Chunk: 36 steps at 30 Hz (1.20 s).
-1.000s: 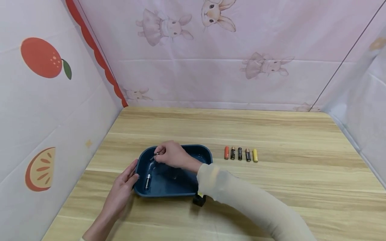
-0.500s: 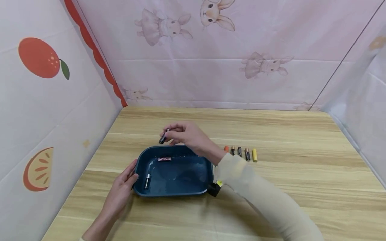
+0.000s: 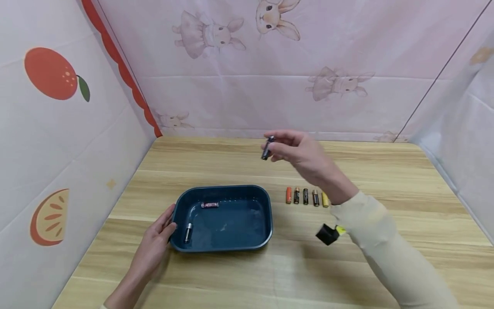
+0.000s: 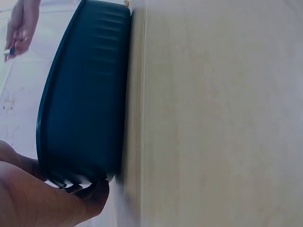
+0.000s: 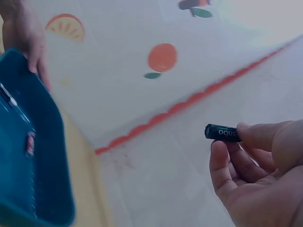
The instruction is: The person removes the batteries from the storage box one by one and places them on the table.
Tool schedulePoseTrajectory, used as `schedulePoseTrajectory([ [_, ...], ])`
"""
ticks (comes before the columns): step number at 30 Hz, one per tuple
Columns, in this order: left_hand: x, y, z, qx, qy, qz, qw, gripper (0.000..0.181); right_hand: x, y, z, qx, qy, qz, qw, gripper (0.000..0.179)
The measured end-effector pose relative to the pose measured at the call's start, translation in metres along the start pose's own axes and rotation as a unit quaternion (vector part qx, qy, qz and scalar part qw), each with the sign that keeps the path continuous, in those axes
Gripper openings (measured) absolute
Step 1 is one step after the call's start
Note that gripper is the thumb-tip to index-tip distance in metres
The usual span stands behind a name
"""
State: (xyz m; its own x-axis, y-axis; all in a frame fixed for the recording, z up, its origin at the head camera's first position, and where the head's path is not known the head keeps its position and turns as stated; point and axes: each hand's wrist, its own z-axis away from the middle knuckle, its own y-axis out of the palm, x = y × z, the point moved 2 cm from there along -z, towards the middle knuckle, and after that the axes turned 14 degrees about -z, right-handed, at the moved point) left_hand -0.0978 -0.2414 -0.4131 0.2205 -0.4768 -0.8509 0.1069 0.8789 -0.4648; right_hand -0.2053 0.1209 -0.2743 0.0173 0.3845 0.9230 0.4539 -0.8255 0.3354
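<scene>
The short, smooth dark battery is in mid-air beyond the tray, with open room around it before the fabric wall, pinched between the thumb and fingers of the right hand. Glossy, blue and round-cornered, the tray holds two batteries lying apart, and the left hand grips its left end, thumb at the rim. Just right, five batteries lie in a gapped row, the wood-grained surface running wide beyond.
</scene>
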Motion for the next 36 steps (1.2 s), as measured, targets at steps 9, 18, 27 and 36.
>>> schedulePoseTrajectory([
  [9,0.002,0.0,-0.001,0.004,0.001,0.01,0.9999,0.059,0.036,-0.047,0.031,-0.048,-0.031,-0.036,0.9977,0.021],
  [18,0.003,0.0,-0.001,0.006,0.001,0.007,1.0,0.059,0.035,-0.089,0.063,-0.088,-0.02,-0.053,0.9945,0.011],
  [27,0.0,-0.001,0.001,0.004,0.016,0.004,0.9999,0.058,0.005,-0.138,0.096,-0.198,0.138,0.077,0.9673,0.025],
  [36,0.0,-0.002,0.002,0.004,0.013,0.002,0.9999,0.058,-0.041,-0.163,0.116,-0.208,0.22,0.175,0.9369,0.055],
])
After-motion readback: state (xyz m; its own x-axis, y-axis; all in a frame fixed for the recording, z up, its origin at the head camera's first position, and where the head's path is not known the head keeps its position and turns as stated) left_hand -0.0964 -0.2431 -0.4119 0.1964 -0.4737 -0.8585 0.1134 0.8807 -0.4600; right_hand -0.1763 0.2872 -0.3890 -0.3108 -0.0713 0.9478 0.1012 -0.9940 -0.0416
